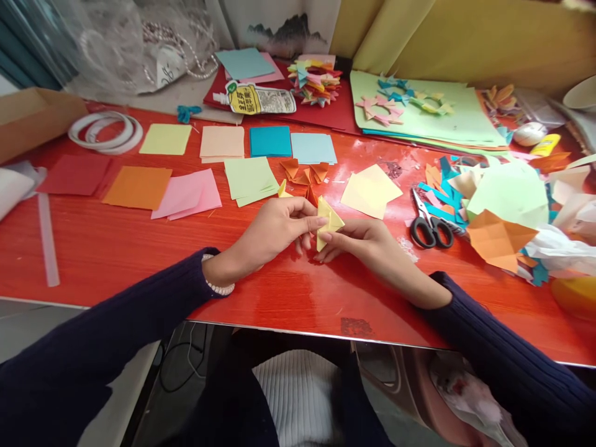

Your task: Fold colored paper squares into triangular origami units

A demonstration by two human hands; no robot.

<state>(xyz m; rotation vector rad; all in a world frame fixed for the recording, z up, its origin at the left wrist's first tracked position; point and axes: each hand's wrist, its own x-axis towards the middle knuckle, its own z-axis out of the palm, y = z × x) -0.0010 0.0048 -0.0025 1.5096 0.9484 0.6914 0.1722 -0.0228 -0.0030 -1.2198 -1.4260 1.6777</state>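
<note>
A small piece of folded yellow paper [329, 222], roughly triangular, is pinched between my two hands above the red table. My left hand [274, 226] grips its left edge between thumb and fingers. From below and to the right, my right hand [367, 242] holds it with thumb on top. Just beyond lie several orange folded pieces [305, 176] and, partly hidden behind my left hand, another yellow folded piece [283, 189]. A stack of pale yellow squares [371, 191] lies beyond my right hand.
Black-handled scissors [432, 230] lie right, beside a heap of paper scraps [507, 192]. Coloured paper stacks, including green [250, 180], pink [189, 194] and orange [137, 187], spread leftward. White tape rolls [106, 131] and a yellow pouch [261, 99] sit farther back.
</note>
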